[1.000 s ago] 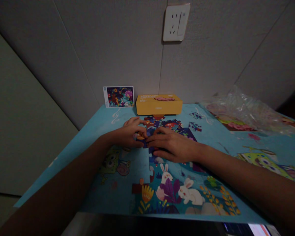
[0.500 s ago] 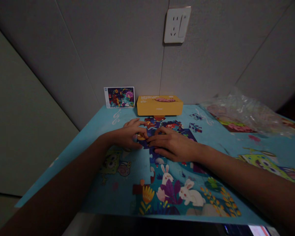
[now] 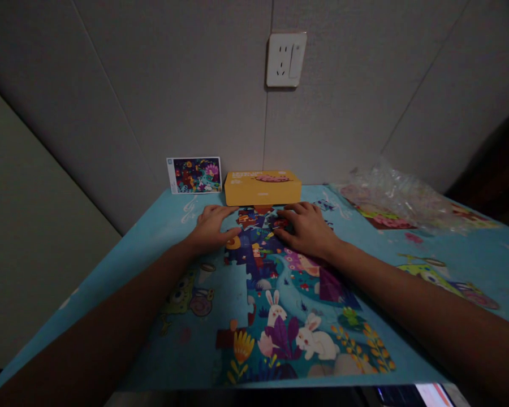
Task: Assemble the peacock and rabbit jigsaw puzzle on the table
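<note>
Left hand (image 3: 212,229) rests open at the far left edge of the puzzle (image 3: 288,282), thumb beside its orange swirl; the right hand (image 3: 309,229) arches over the far right part, fingers loosely bent, thumb apart, no grip showing. Between them, just short of the box (image 3: 263,191), lie jumbled pieces (image 3: 248,218), and the puzzle's long axis runs from the near table edge (image 3: 161,381) away toward that box.

At left centre, the light-blue, cartoon-printed tabletop (image 3: 142,240) is leaving an open lane beside the bare left hand (image 3: 214,228); at centre, a long yellow cardboard box (image 3: 263,193) is blocking forward passage; at right, crumpled transparent plastic (image 3: 407,192) is obstructing the rear.
</note>
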The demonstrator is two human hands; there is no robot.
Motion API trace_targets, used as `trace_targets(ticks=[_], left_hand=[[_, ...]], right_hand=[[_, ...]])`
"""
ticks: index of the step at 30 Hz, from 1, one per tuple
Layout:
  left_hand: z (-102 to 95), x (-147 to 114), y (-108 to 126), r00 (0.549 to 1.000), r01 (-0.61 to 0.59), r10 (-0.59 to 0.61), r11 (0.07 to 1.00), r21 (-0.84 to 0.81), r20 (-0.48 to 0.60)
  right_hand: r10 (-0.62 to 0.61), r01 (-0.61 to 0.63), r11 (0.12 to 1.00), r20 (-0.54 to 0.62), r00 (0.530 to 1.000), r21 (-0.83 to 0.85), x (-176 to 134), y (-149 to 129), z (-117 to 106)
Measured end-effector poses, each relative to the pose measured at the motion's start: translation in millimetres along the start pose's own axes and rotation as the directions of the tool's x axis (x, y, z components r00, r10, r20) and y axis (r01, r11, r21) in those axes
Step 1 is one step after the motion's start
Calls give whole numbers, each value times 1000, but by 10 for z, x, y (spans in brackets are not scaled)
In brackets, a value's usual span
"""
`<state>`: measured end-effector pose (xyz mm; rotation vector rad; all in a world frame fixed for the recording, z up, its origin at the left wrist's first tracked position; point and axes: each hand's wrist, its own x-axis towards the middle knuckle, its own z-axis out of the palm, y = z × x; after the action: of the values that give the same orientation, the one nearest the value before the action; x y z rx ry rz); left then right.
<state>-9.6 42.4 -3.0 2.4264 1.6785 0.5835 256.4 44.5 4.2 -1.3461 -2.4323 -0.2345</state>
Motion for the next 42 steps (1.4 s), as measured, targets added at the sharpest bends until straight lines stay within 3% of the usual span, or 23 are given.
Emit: trace_targets(ticks=[5, 13, 23, 25, 28, 34, 42], left_hand=[[106, 45, 32, 998, 10, -17, 995, 104, 62], [165, 119, 106, 995, 53, -54, 998, -19, -80], [100, 78, 96, 984, -49, 39, 997, -55, -174], [58, 47, 130, 955, -167, 151, 985, -43, -255], [-4, 8, 203, 860, -360, 337, 933, 13, -383], [-68, -19, 330, 703, -556, 550, 821, 133, -451], [-112, -38, 359, 642, -595, 606, 780, 193, -470]], right_hand=[[24, -26, 999, 69, 997, 33, 17, -95, 36], [15, -22, 996, 74, 997, 89, 36, -153, 31], [-30, 27, 990, 19, 999, 139, 30, -52, 92], [-64, 70, 982, -37, 997, 173, 26, -55, 80], [-135, 159, 960, -120, 984, 228, 18, -99, 36], [-250, 303, 921, -222, 942, 246, 9, -147, -17], [-322, 402, 903, -376, 869, 155, -2, -117, -29]])
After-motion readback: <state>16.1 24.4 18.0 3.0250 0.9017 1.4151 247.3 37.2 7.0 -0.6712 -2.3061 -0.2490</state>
